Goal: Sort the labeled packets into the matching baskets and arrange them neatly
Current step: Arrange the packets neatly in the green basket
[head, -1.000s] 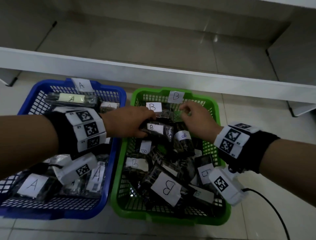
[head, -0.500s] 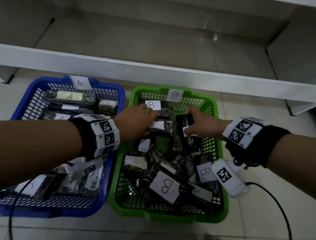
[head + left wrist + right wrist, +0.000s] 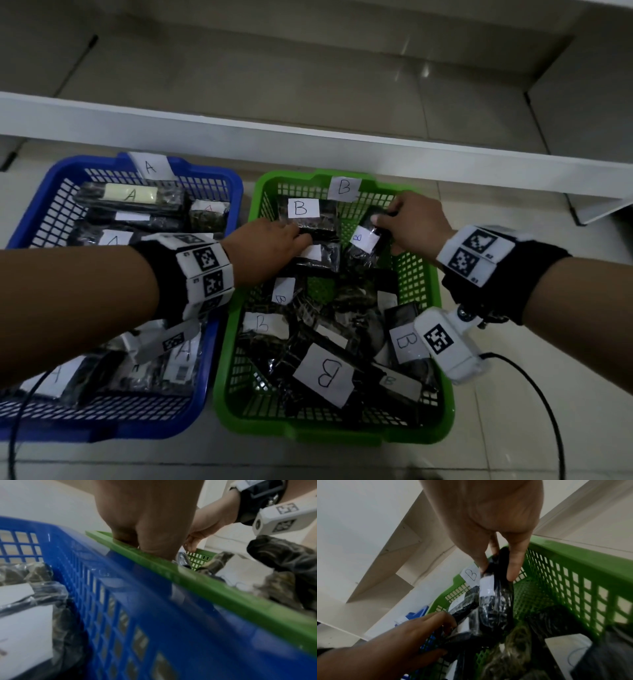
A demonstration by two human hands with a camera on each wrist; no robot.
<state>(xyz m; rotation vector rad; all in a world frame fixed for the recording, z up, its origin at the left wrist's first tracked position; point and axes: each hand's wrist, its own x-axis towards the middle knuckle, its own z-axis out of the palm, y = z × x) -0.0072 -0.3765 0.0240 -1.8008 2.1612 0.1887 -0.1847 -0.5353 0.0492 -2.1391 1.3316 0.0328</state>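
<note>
The green basket [image 3: 424, 274] tagged B holds several dark packets with white B labels. My right hand [image 3: 380, 219] pinches the top end of one such B packet [image 3: 364, 240] near the basket's far right, and the packet hangs tilted; the right wrist view shows the thumb and fingers [image 3: 513, 566] clamped on this packet [image 3: 494, 601]. My left hand [image 3: 301, 240] reaches over the green rim [image 3: 188, 580] and grips another dark packet [image 3: 322, 257] at the far middle, just below a flat B packet [image 3: 301, 210]. The blue basket [image 3: 44, 219] tagged A holds A packets [image 3: 130, 197].
A white shelf edge [image 3: 308, 144] runs just behind both baskets. The two baskets stand side by side on a pale tiled floor [image 3: 513, 428]. A black cable [image 3: 548, 411] trails from my right wrist across the floor on the right.
My right hand picked a B packet from the middle of the green basket and carried it toward the far right. My left hand stayed on its packet.
</note>
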